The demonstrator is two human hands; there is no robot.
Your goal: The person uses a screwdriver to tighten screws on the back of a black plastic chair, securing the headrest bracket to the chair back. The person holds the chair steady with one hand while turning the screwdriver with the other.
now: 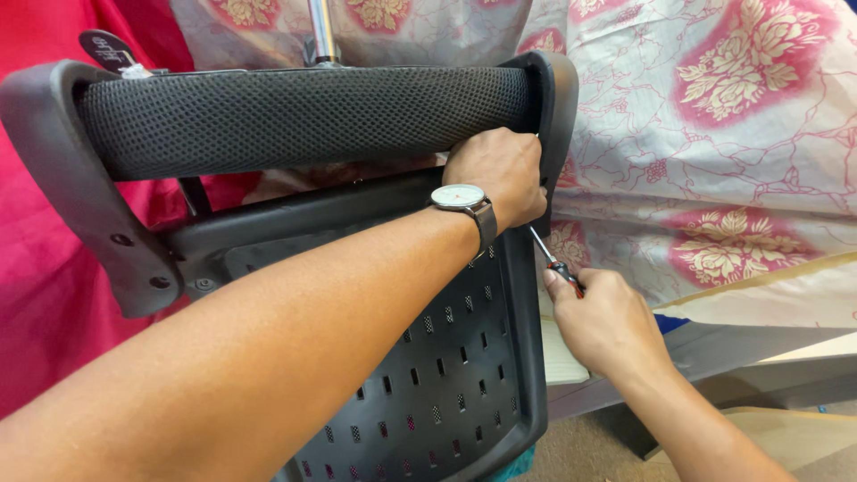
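Observation:
A black office chair lies tipped over, its perforated plastic seat underside point(446, 375) facing me and a mesh-padded armrest point(295, 116) across the top. My left hand point(500, 170), with a wristwatch point(460, 201) on the wrist, grips the right end of the armrest where it meets its plastic bracket point(558, 98). My right hand point(598, 321) holds a screwdriver point(553, 259) with a red and black handle. Its shaft points up toward the bracket, just below my left hand. The tip is hidden behind that hand.
A floral pink and white cloth point(714, 134) covers the bed behind the chair. Red fabric point(45, 295) hangs at the left. The chair's metal post point(321, 31) rises at the top. Brown floor point(589, 446) and cardboard point(794, 428) lie at the lower right.

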